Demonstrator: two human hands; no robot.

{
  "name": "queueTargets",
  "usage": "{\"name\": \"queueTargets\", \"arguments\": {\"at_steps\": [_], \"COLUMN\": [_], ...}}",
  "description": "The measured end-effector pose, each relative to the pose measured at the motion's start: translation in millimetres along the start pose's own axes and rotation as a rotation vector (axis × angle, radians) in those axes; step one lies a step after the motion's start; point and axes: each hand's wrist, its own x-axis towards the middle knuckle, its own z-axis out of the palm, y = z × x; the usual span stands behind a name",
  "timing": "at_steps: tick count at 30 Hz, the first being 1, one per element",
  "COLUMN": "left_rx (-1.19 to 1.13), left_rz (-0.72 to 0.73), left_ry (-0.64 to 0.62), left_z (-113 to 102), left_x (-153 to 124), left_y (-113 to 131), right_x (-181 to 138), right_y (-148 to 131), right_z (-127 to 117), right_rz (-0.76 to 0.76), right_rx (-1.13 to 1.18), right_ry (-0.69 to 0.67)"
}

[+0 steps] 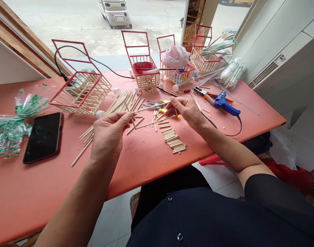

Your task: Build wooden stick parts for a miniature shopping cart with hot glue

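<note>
A slim frame of wooden sticks is held up over the table between my two hands. My left hand pinches its left end between thumb and fingers. At the other end, my right hand grips the frame with closed fingertips. Beneath and behind my left hand lies a pile of long wooden sticks. Short cut sticks lie in rows below my right hand. Pliers with yellow handles are partly hidden behind the frame and my right hand.
Several small stick carts with red handles, one a cart at left, stand along the back. A blue glue gun and orange-handled pliers lie right. A phone and clear plastic wrappers lie left. A black cord curls near the edge.
</note>
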Motion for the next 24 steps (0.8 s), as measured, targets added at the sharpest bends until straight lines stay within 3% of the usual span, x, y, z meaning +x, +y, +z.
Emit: {"name": "queueTargets", "arguments": {"at_steps": [24], "left_rx": [0.045], "left_rz": [-0.014], "left_ry": [-0.021], "left_z": [-2.5], "left_x": [2.1], "left_y": [-4.4], "right_x": [-0.5], "right_y": [-3.3], "right_z": [2.3], "right_rz": [0.006], "right_rx": [0.008], "right_ry": [0.029]}}
